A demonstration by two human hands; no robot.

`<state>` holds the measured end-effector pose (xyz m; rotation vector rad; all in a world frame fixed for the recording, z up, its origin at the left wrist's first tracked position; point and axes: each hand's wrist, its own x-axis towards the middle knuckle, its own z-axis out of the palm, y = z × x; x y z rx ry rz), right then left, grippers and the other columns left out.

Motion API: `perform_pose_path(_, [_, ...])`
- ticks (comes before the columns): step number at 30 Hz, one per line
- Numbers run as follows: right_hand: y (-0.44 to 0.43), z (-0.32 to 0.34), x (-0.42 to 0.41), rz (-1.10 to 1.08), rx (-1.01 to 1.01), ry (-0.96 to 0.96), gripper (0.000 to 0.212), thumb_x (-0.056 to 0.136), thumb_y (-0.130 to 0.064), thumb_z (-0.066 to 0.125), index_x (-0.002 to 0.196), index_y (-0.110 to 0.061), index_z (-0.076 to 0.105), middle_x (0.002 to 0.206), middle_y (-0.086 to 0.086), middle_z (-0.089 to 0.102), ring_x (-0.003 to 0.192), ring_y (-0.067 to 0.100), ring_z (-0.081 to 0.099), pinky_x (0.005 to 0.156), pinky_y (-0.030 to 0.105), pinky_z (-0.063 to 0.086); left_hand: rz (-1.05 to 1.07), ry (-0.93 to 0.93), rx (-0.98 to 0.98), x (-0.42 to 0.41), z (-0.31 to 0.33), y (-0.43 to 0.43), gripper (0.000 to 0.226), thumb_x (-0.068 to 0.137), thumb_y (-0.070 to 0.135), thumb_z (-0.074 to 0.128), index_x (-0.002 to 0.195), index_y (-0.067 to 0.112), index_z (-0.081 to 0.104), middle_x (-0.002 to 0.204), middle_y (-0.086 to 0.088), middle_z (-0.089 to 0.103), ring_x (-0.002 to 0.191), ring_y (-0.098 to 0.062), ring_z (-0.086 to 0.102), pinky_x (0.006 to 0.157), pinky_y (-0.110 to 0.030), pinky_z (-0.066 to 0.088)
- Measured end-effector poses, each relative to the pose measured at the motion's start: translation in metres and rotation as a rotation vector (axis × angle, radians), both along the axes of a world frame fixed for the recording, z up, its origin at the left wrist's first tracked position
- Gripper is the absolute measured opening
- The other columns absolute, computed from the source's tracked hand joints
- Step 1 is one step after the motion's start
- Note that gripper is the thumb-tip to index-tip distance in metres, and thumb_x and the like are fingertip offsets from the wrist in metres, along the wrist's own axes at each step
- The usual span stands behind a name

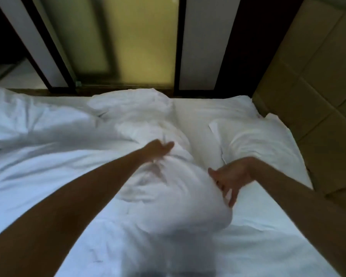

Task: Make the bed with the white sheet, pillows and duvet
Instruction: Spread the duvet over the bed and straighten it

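Two hands work one blurred pillow [174, 196] lying mid-bed on the white sheet [268, 246]. The left hand [160, 149] rests on its far end with fingers straight. The right hand [228, 177] touches its right side with fingers spread. A second pillow [256, 144] lies beside the padded headboard [308, 86]. One crumpled duvet [48, 136] covers the left side.

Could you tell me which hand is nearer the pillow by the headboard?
Right: the right hand is just beside that pillow; the left hand is farther off, on the middle pillow.
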<state>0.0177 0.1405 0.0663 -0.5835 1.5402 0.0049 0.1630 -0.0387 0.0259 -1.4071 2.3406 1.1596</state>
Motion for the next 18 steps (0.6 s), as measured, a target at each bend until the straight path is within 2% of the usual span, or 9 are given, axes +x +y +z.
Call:
perform_pose_path(1, [0.011,-0.031,-0.006,0.055,0.104,-0.004,0.079,0.084,-0.062,0.028,0.142,-0.009,0.033,0.131,0.010,0.047,0.123,0.029,0.044,0.105,0.055,0.034,-0.113,-0.210,0.051,0.003,-0.024,0.011,0.077,0.092,0.063,0.029,0.124,-0.004,0.049,0.121,-0.020,0.059,0.075,-0.025,0.060,0.061,-0.026,0.045])
perform_pose_path(2, [0.019,-0.054,-0.014,0.105,0.165,0.037,0.078,0.084,-0.065,0.030,0.142,-0.013,0.035,0.131,0.009,0.048,0.126,0.028,0.044,0.105,0.051,0.035,-0.207,-0.384,0.103,0.008,-0.039,0.021,0.079,0.092,0.064,0.024,0.130,-0.002,0.045,0.124,-0.018,0.057,0.076,-0.024,0.060,0.065,-0.027,0.047])
perform_pose_path(4, [0.032,-0.081,-0.032,0.115,0.160,0.194,0.072,0.088,-0.065,0.031,0.138,-0.014,0.040,0.126,0.007,0.054,0.124,0.024,0.048,0.099,0.039,0.039,-0.305,-0.563,0.111,0.011,-0.056,0.035,0.075,0.095,0.060,0.022,0.136,0.000,0.040,0.133,-0.014,0.051,0.102,-0.027,0.061,0.079,-0.028,0.048])
perform_pose_path(7, [0.034,-0.094,-0.056,-0.194,-0.076,0.286,0.071,0.086,-0.062,0.041,0.134,-0.010,0.043,0.114,0.004,0.058,0.106,0.020,0.055,0.089,0.032,0.042,-0.275,-0.499,-0.028,0.008,-0.072,0.032,0.067,0.097,0.052,0.032,0.139,0.000,0.037,0.145,-0.014,0.040,0.129,-0.029,0.045,0.092,-0.029,0.042])
perform_pose_path(9, [0.022,-0.096,-0.060,-0.298,-0.203,0.271,0.066,0.088,-0.060,0.042,0.132,-0.011,0.043,0.115,0.004,0.057,0.104,0.020,0.054,0.092,0.034,0.041,-0.160,-0.392,-0.101,0.001,-0.083,0.023,0.068,0.094,0.052,0.040,0.138,0.001,0.037,0.143,-0.014,0.043,0.130,-0.029,0.042,0.101,-0.035,0.037])
perform_pose_path(11, [0.008,-0.102,-0.055,-0.268,-0.246,0.241,0.064,0.088,-0.060,0.040,0.131,-0.013,0.043,0.114,0.002,0.057,0.104,0.019,0.054,0.090,0.033,0.040,-0.068,-0.316,-0.107,-0.007,-0.093,0.017,0.066,0.091,0.054,0.045,0.131,0.002,0.044,0.132,-0.014,0.054,0.124,-0.029,0.048,0.099,-0.036,0.040])
perform_pose_path(14, [-0.013,-0.119,-0.044,-0.202,-0.273,0.224,0.062,0.089,-0.060,0.040,0.128,-0.013,0.047,0.113,0.001,0.057,0.103,0.018,0.055,0.087,0.030,0.040,0.007,-0.266,-0.034,-0.020,-0.114,0.017,0.071,0.090,0.057,0.047,0.133,0.000,0.042,0.136,-0.014,0.049,0.126,-0.029,0.046,0.100,-0.033,0.037])
perform_pose_path(16, [-0.025,-0.134,-0.040,-0.189,-0.297,0.227,0.058,0.090,-0.058,0.041,0.125,-0.013,0.050,0.114,0.003,0.060,0.101,0.018,0.056,0.081,0.028,0.041,0.075,-0.275,0.036,-0.030,-0.135,0.018,0.085,0.083,0.066,0.049,0.136,0.000,0.038,0.139,-0.015,0.045,0.129,-0.031,0.043,0.103,-0.034,0.036])
perform_pose_path(18, [-0.033,-0.153,-0.041,-0.194,-0.310,0.235,0.055,0.092,-0.054,0.042,0.123,-0.010,0.052,0.120,0.008,0.061,0.097,0.018,0.056,0.069,0.022,0.040,0.190,-0.304,0.046,-0.044,-0.166,0.015,0.111,0.066,0.082,0.051,0.135,-0.004,0.036,0.137,-0.018,0.045,0.125,-0.033,0.045,0.103,-0.038,0.039])
